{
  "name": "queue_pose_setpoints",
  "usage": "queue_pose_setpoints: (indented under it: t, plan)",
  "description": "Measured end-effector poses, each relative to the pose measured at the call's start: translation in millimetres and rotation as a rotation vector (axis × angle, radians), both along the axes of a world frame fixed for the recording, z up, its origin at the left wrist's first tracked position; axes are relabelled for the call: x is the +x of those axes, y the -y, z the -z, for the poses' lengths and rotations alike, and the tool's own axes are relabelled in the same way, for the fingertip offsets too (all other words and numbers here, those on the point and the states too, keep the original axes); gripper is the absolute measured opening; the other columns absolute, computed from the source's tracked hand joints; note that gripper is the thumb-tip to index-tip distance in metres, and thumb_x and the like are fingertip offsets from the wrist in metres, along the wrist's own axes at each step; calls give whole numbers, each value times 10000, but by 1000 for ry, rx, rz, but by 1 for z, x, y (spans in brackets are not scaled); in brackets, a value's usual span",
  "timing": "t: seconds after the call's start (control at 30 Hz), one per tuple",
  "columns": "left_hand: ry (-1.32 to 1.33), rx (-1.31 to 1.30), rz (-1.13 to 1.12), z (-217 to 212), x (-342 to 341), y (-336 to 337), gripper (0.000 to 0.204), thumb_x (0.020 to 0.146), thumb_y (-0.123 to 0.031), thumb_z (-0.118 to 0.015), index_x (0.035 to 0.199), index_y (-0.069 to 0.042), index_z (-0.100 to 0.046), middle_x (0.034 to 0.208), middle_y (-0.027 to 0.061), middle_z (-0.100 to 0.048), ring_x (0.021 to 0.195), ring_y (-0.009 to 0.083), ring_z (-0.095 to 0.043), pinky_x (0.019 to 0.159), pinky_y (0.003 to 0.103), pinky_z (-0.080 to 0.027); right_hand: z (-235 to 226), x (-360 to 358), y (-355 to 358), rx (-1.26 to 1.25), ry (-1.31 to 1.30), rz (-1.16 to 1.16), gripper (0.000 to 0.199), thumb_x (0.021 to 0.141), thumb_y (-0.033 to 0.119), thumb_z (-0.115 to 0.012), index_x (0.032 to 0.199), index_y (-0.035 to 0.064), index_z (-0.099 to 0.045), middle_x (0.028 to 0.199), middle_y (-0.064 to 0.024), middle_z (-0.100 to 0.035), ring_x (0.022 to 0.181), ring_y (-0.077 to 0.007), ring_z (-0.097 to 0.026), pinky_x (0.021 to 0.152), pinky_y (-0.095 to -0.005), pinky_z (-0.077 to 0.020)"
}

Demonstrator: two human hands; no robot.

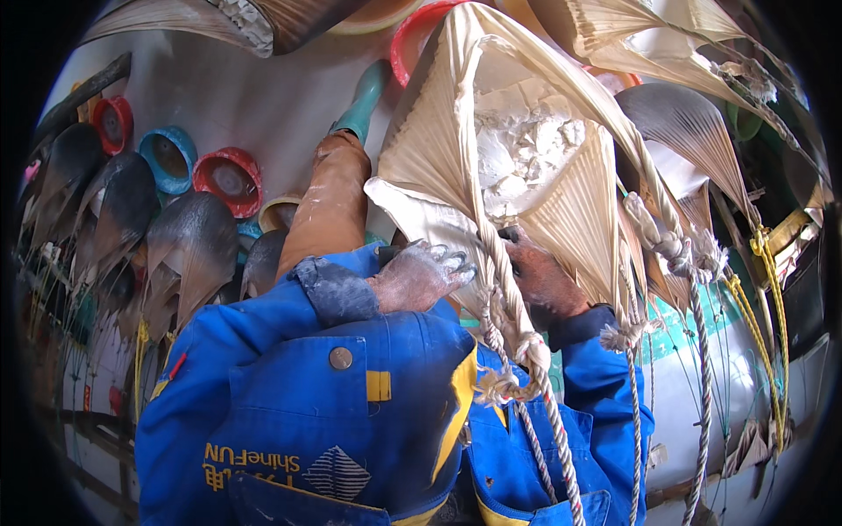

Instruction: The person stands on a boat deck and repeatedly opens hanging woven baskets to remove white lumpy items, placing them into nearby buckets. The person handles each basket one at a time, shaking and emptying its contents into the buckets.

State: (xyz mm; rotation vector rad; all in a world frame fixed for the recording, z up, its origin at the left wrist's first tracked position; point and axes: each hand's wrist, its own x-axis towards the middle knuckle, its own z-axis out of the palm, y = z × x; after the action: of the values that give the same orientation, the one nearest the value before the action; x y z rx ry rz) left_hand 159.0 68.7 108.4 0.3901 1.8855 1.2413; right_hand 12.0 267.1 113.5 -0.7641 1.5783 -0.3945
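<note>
Currently, white lumps are cradled in pleated cloth ahead of the blue jacket; left hand is half-curled at its near edge, right hand part-hidden by rope; grips can't be confirmed.

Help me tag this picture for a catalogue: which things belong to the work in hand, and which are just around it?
Seemingly in the work:
- left hand and right hand
- pleated cream cloth
- white lumpy material inside it
- thick rope between the hands

Just around:
- dark pleated cloth
- red-rimmed disc
- yellow cord
</note>
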Motion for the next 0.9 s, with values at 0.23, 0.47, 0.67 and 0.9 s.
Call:
queue_pose_setpoints:
  t: [0.23, 0.47, 0.67, 0.9]
  plan:
    - [-209, 84, -241, 6, 15, -15, 416, 818, -291, -526, 1208, -150, -557, 1128, 109, -590, 1077, 316, -558, 917, 466, -453, 2, -4, 7, 11, 178, -91, 414, 889, 178, -529, 1296, 252, -551, 965, -177, -578, 938, -368, -594, 792, -457, -481]
    - [-320, -26, -191, 3, 32, -27, 348, 840, -254, -490, 1133, -99, -596, 1111, 111, -606, 1025, 270, -608, 857, 434, -475, 31, 28, 0, 77, -40, -156, 255, 832, 149, -562, 1071, 133, -647, 928, -214, -608, 865, -376, -615, 756, -453, -498]
    - [-310, -20, -242, -3, 33, -33, 377, 839, -259, -492, 1159, -84, -585, 1124, 125, -600, 1045, 288, -589, 843, 438, -479, 52, 47, 5, 135, -262, -188, 236, 829, 175, -562, 1033, 113, -664, 816, -199, -620, 808, -353, -629, 724, -461, -500]
    - [-106, -78, -122, -13, 29, -31, 451, 857, -254, -470, 1264, -68, -520, 1178, 158, -577, 1058, 313, -576, 868, 465, -471, 22, 22, 13, 31, -40, -58, 277, 846, 228, -599, 1101, 131, -649, 933, -196, -574, 906, -362, -602, 775, -455, -478]
